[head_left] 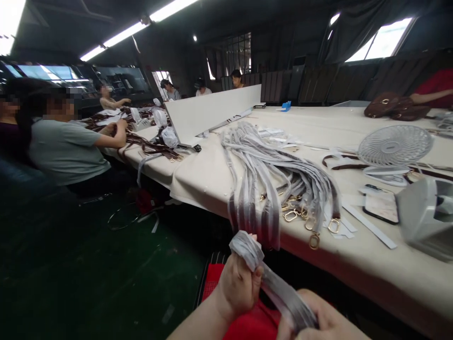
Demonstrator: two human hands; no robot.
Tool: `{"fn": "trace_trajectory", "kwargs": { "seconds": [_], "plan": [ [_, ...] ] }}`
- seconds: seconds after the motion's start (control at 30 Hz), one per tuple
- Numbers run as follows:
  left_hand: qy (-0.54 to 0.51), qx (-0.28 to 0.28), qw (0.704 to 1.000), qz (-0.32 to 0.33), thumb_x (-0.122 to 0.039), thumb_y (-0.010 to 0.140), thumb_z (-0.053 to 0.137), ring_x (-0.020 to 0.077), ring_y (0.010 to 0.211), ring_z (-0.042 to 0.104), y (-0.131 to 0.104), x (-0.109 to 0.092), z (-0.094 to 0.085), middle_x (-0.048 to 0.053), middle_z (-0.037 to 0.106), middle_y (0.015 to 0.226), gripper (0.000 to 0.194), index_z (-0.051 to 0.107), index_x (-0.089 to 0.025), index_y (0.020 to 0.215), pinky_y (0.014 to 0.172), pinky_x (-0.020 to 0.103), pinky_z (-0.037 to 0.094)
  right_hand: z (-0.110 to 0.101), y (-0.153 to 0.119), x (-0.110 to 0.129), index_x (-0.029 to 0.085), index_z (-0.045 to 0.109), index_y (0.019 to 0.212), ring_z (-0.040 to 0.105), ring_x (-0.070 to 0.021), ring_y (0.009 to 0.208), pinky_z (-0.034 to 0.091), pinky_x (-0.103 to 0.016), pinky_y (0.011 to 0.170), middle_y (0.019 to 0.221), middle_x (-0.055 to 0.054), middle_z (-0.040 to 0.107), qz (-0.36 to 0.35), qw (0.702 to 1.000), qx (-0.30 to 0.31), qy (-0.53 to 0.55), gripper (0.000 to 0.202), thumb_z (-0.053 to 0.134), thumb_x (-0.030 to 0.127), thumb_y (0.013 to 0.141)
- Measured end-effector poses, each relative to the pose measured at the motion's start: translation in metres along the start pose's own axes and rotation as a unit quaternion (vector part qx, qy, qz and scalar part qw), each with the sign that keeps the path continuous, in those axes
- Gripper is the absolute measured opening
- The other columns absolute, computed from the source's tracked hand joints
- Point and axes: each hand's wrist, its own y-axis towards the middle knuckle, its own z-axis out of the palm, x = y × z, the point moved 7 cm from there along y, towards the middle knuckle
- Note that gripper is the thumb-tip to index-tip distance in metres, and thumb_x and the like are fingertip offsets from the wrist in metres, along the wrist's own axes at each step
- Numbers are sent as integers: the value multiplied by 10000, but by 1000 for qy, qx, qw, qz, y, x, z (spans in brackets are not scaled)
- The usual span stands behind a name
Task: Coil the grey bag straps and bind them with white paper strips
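Note:
A strap in whitish wrapping point(283, 288) runs between my two hands, below the table edge. My left hand point(239, 281) is closed around its upper end, where the wrapping bunches over the fingers. Lower right, my right hand point(314, 316) grips the strap near the bottom of the picture, its fingers partly cut off by the frame. Just beyond my hands, a pile of wrapped straps point(255, 184) lies on the cream table point(201, 184), several of them hanging over the edge. Gold clasps point(290, 216) show at the pile's right end.
A phone point(381, 204), white strips point(370, 226), a grey fan point(394, 145) and a grey plastic holder point(430, 212) are on the right. A white divider board point(215, 113) stands behind the pile. People work at the left and far side; brown bags point(396, 106) lie far right.

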Motion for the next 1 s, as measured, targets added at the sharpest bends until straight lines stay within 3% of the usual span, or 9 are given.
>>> {"fn": "trace_trajectory", "kwargs": {
  "seconds": [0.13,0.23,0.3,0.43,0.53,0.63,0.77,0.9,1.0],
  "plan": [
    [20,137,990,33,-573,934,359,330,893,678,-6,-16,27,217,693,973,626,585,-35,1161,751,434,567,-12,-4,23,63,738,786,325,-14,295,234,-129,307,428,21,521,-26,998,8,60,439,711,501,789],
    [39,205,978,-13,-616,923,367,285,670,641,-5,-12,34,129,658,715,581,643,-106,898,611,387,524,-29,-3,11,77,713,779,358,-24,284,256,-135,312,444,13,566,18,998,-31,51,408,727,485,771],
    [25,290,956,-35,-611,916,404,250,623,616,-7,-7,38,90,644,680,521,635,-151,835,559,331,470,-39,-4,-3,95,690,819,442,-53,333,313,-151,346,516,0,611,41,998,-52,8,414,721,506,771],
    [-82,463,874,-125,-542,911,455,156,497,508,-26,1,41,18,601,591,444,573,-207,645,472,256,314,-50,-9,-25,141,690,935,579,-125,638,447,-212,583,753,-20,664,70,974,-66,-204,299,695,420,829],
    [-226,554,762,-246,-557,919,383,120,422,421,-51,3,47,-17,505,473,530,461,-212,524,445,237,299,-44,-11,-27,168,706,939,579,-154,752,445,-246,691,841,-25,675,82,944,-39,-318,212,605,350,900],
    [-312,568,679,-346,-668,883,348,123,379,424,-71,8,53,-24,455,430,591,442,-218,511,404,231,316,-30,-10,-24,167,702,918,551,-151,751,426,-256,708,819,-15,646,63,947,8,-315,323,467,382,975],
    [-362,553,649,-377,-726,849,385,108,347,405,-78,16,56,-31,450,411,617,487,-210,526,369,219,301,-29,-6,-27,155,686,907,491,-122,686,380,-223,631,749,22,579,54,967,1,-250,225,626,371,888],
    [-449,578,567,-378,-652,702,693,82,357,414,-81,8,52,-57,487,451,490,542,-198,600,357,183,321,-36,-3,-32,152,692,857,475,-112,655,361,-212,599,709,33,574,52,969,-22,-241,207,691,358,839],
    [-517,536,535,-399,-654,672,726,72,322,402,-76,4,52,-59,498,431,493,601,-177,655,330,174,325,-38,-1,-25,162,681,860,508,-134,688,392,-230,630,750,14,607,35,959,-58,-276,246,649,406,871]
  ]
}}
